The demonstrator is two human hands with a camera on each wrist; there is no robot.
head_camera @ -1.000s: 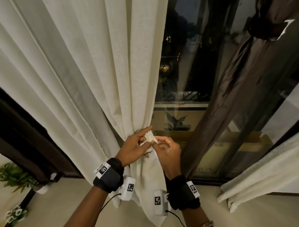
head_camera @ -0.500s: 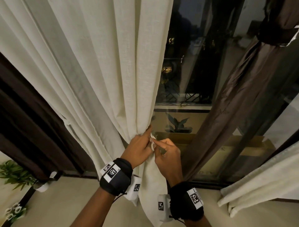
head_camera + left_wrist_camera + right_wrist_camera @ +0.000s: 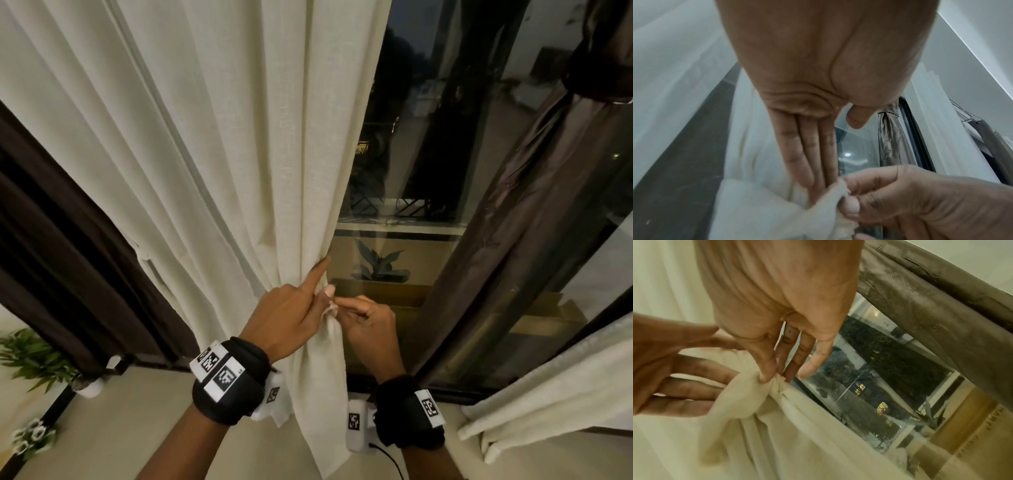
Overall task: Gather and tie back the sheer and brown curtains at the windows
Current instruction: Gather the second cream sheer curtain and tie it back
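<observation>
The cream sheer curtain (image 3: 239, 154) is bunched at waist height. My left hand (image 3: 291, 315) lies against the bunch with straight fingers (image 3: 807, 154) that slide under a cream tie strip (image 3: 830, 199), while the index finger points up along the curtain's edge. My right hand (image 3: 366, 318) pinches the strip's end (image 3: 774, 381) between thumb and fingertips, just right of the left hand. A brown curtain (image 3: 513, 205) hangs to the right, gathered and bound high up (image 3: 603, 78).
The dark window glass (image 3: 411, 154) stands behind the hands, with a potted plant (image 3: 380, 267) beyond it. A dark brown curtain (image 3: 68, 257) hangs at left above green plants (image 3: 37, 359) on the floor. Another cream curtain (image 3: 565, 387) trails at lower right.
My left hand has let go of its pinch on the strip and its fingers have straightened, the index now pointing up. The right hand keeps its pinch. The view has tilted slightly.
</observation>
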